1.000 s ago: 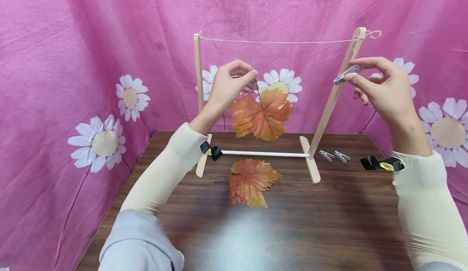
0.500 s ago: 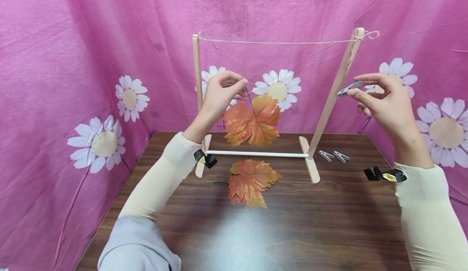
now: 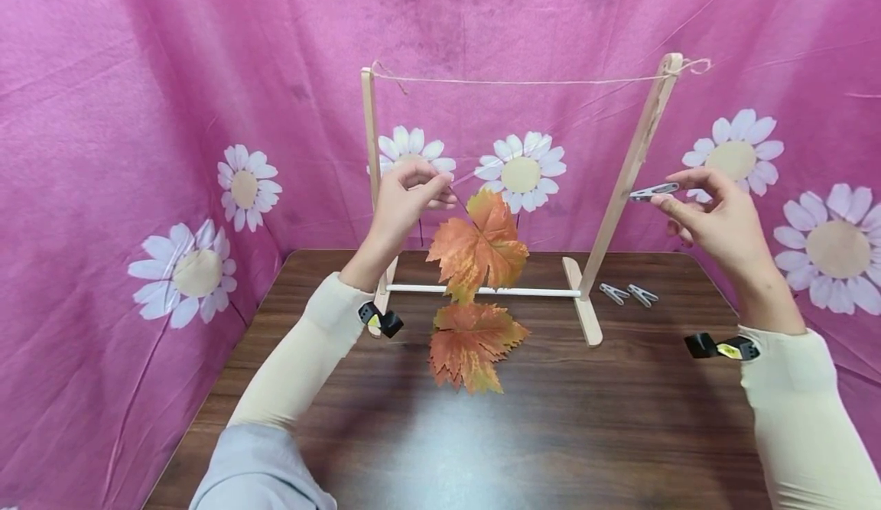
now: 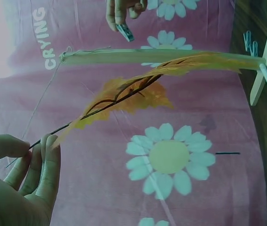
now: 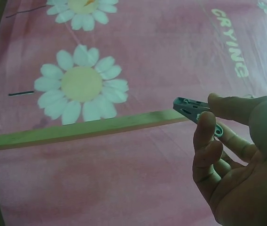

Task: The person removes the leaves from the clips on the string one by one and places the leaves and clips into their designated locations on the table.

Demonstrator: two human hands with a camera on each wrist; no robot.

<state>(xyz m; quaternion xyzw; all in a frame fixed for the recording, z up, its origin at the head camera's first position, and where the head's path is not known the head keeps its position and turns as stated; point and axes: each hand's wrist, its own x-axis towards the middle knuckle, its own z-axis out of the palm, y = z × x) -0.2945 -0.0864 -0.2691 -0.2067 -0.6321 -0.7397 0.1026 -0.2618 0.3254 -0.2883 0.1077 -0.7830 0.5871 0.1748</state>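
Backdrop lettering [image 4: 44, 37] only wrist-visible

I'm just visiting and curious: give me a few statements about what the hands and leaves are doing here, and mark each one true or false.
1. The left hand pinches the stem of an orange leaf held in the air. True.
2. The right hand holds nothing. False: it pinches a grey clothespin.
3. A second leaf lies flat on the wooden table. True.
4. A leaf already hangs from the string on the wooden frame. False: the string is bare.
5. Two spare clothespins lie on the table beside the frame's right foot. True.
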